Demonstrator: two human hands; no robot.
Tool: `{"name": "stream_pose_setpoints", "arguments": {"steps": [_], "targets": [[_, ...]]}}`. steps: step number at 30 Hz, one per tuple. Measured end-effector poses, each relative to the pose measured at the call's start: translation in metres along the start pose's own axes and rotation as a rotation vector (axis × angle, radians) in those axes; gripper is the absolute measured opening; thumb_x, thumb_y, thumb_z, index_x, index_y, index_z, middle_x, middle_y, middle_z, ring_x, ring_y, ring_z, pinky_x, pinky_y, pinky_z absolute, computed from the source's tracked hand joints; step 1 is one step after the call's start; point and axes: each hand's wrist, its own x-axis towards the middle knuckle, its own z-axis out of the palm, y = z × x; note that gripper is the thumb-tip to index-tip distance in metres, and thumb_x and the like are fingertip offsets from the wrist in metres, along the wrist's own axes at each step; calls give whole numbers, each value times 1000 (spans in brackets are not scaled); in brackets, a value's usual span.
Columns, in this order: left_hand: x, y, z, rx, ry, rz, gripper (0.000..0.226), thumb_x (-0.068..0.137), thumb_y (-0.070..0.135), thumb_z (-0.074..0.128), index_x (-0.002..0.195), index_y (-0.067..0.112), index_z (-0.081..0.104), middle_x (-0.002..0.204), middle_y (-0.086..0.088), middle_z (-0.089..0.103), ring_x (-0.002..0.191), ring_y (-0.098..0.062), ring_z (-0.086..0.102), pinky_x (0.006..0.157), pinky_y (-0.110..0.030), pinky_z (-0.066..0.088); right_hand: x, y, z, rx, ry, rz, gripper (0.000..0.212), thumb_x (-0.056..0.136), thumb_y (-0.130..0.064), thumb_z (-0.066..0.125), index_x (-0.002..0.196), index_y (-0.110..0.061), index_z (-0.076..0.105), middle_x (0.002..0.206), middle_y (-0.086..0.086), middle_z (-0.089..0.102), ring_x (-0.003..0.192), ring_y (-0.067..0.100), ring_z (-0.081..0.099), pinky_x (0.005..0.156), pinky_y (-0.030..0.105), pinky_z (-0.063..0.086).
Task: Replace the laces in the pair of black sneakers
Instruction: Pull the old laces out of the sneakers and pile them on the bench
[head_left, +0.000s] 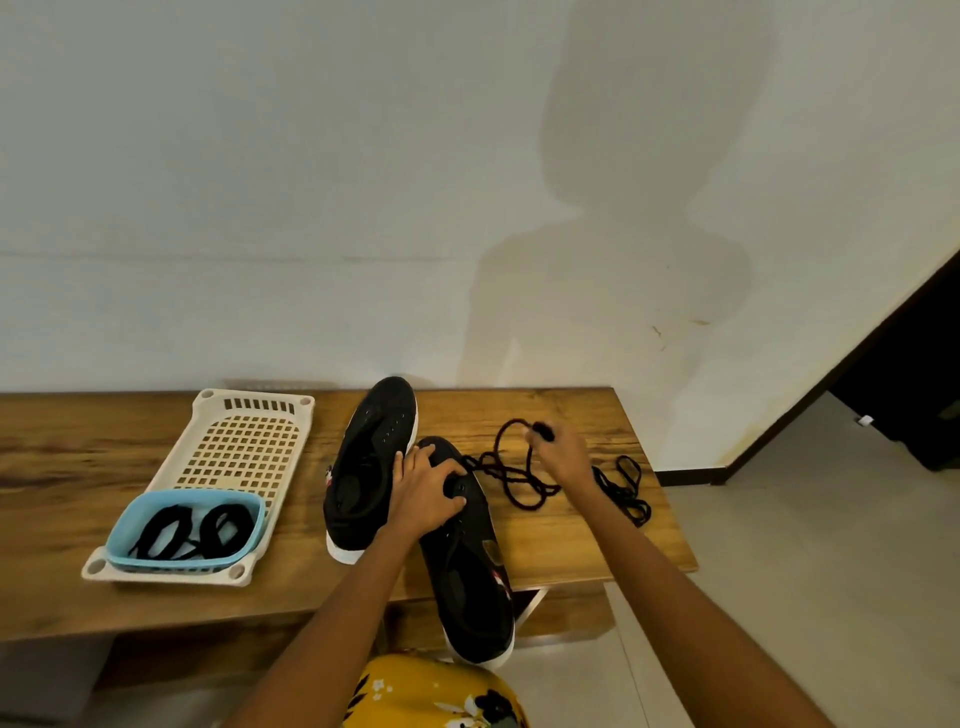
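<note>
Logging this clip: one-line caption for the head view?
Left hand steadies near sneaker; right hand pulls its black lace out.

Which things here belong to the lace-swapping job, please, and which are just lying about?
Job: near sneaker, far sneaker, pulled-out lace, second loose lace, coiled laces in the blue tub.
Lying about: cream slotted tray.
</note>
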Motion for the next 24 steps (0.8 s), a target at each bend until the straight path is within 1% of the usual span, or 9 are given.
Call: {"name": "stream_pose_setpoints", "arguments": {"steps": [3, 6, 9, 12, 14, 17, 19, 21, 24], "targets": [[-1, 5, -1, 10, 7, -12, 41, 83, 37, 64, 123, 36, 52, 146, -2, 33, 141, -18, 21, 116, -45, -8, 8, 1, -19, 192, 122, 89, 18, 96, -27, 53, 94, -9, 58, 71, -1, 51, 75, 21, 51, 59, 30, 35], [-2, 10, 0, -8, 32, -4, 39, 86, 34, 61, 123, 34, 52, 139, 6, 42, 136, -15, 31, 116, -47, -6, 8, 13, -10, -32, 33, 54, 15, 99, -21, 46, 101, -9, 55, 76, 0, 53, 68, 15, 50, 55, 25, 35], [-3, 14, 2, -54, 48, 18, 38, 89, 31, 58, 126, 31, 50, 136, 7, 45, 134, -13, 33, 117, -45, -4, 6, 36, 22, -260, -104, 94, 24, 97, -21, 50, 116, -7, 52, 109, 11, 61, 100, 26, 59, 77, 33, 48], [1, 19, 1, -80, 20, 46, 44, 90, 30, 57, 132, 29, 44, 138, 5, 43, 135, -14, 33, 117, -42, 3, -2, 55, 50, -471, -197, 176, 52, 92, -34, 59, 134, -9, 41, 144, 15, 35, 128, 30, 44, 98, 36, 41], [5, 24, 0, -104, 8, 78, 47, 90, 27, 57, 134, 26, 42, 139, 3, 42, 134, -16, 33, 116, -40, 8, -8, 63, 57, -542, -155, 165, 60, 90, -39, 61, 138, -11, 38, 151, 15, 23, 133, 30, 37, 101, 35, 39], [9, 30, -3, -109, 12, 125, 50, 88, 23, 59, 135, 24, 41, 139, 2, 42, 134, -17, 32, 116, -40, 10, -11, 71, 58, -560, -106, 90, 35, 94, -24, 56, 127, -13, 48, 135, 10, 45, 119, 26, 49, 92, 34, 45], [9, 38, -6, -119, -6, 157, 58, 86, 20, 61, 138, 23, 37, 143, 2, 38, 137, -17, 29, 116, -39, 7, -9, 71, 52, -507, -158, 63, 28, 94, -19, 55, 121, -12, 55, 124, 8, 56, 113, 25, 55, 88, 33, 44], [9, 48, -9, -161, -40, 202, 70, 83, 20, 63, 144, 22, 28, 149, 0, 30, 141, -18, 21, 117, -39, 3, -4, 64, 38, -382, -261, -22, 25, 91, -19, 58, 115, -12, 61, 116, 7, 63, 108, 23, 58, 85, 31, 44], [7, 69, -17, -247, -127, 248, 84, 82, 26, 68, 148, 18, 17, 153, -2, 24, 143, -18, 14, 117, -40, 2, -5, 33, 5, -89, -347, -194, 6, 93, -16, 58, 89, -15, 63, 84, 5, 64, 81, 17, 57, 67, 28, 40]]}}
